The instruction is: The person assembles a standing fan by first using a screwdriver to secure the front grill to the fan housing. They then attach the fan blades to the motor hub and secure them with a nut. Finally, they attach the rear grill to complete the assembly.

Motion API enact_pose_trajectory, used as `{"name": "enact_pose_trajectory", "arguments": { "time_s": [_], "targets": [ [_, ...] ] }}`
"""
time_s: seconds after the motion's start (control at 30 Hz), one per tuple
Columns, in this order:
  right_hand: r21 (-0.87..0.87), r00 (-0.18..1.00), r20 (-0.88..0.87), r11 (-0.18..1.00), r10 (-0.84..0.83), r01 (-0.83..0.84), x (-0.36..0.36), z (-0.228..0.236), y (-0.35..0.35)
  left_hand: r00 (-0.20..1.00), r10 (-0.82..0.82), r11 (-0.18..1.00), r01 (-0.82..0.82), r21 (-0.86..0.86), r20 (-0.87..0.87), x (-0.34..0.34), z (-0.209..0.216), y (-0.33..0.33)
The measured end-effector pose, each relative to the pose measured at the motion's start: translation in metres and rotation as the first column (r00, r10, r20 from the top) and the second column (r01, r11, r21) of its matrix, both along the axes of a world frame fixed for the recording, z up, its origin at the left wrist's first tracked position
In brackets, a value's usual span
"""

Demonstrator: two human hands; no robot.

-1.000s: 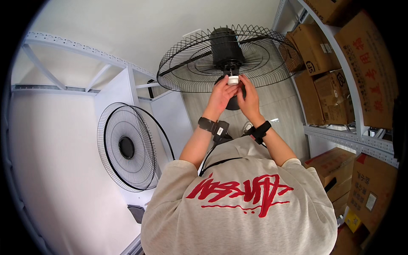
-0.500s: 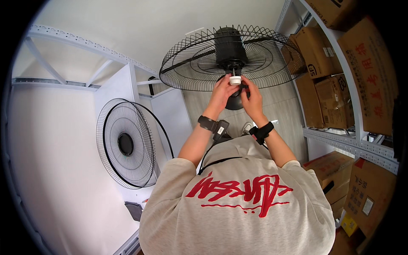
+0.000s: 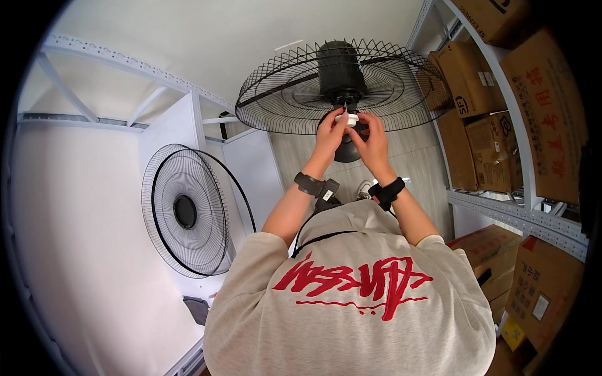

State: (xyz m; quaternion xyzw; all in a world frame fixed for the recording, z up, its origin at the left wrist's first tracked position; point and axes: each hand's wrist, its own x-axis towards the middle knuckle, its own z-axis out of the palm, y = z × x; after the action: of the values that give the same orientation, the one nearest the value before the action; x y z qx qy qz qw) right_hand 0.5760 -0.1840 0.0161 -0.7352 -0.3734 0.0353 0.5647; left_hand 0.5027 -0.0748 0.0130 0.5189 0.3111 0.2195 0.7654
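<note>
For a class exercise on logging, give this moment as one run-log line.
left hand: gripping white round part | right hand: at its edge | black fan motor: beyond hands, wire cage around | separate grille: person's left

The shirt [image 3: 351, 338] has big, loopy red letters, upside down here, and a wavy red line. On the right, a tall brown box [image 3: 545, 113] has red writing running down it. The box beside it [image 3: 470, 72] shows black letters, and so does the box at the top [image 3: 492, 20]. A lower box [image 3: 533, 282] has dark writing and a pale label [image 3: 540, 308].
</note>
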Motion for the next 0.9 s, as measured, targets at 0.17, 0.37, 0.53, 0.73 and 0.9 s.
{"name": "enact_pose_trajectory", "arguments": {
  "time_s": [0.17,0.37,0.53,0.73,0.9],
  "targets": [
    [-0.087,1.000,0.003,0.996,0.017,-0.017,0.002,-0.002,0.001,0.998,0.019,1.000,-0.021,0.020,0.067,-0.003,0.003,0.004],
    [0.006,0.999,0.050,1.000,0.000,0.000,-0.005,0.008,0.007,0.975,0.078,0.850,0.044,0.526,-0.208,0.006,-0.006,0.011],
    [-0.019,0.999,0.028,1.000,-0.018,0.018,0.002,0.000,0.009,0.993,0.037,0.989,-0.021,-0.148,0.110,-0.004,-0.007,0.008],
    [-0.053,1.000,0.013,0.998,-0.020,0.021,0.001,-0.002,0.008,0.985,-0.111,0.930,0.150,-0.335,0.132,-0.010,0.012,0.012],
    [0.002,0.999,0.043,1.000,-0.015,0.015,-0.005,0.008,0.009,0.972,-0.084,0.989,0.109,0.104,-0.218,0.001,0.023,0.006]
  ]
}}
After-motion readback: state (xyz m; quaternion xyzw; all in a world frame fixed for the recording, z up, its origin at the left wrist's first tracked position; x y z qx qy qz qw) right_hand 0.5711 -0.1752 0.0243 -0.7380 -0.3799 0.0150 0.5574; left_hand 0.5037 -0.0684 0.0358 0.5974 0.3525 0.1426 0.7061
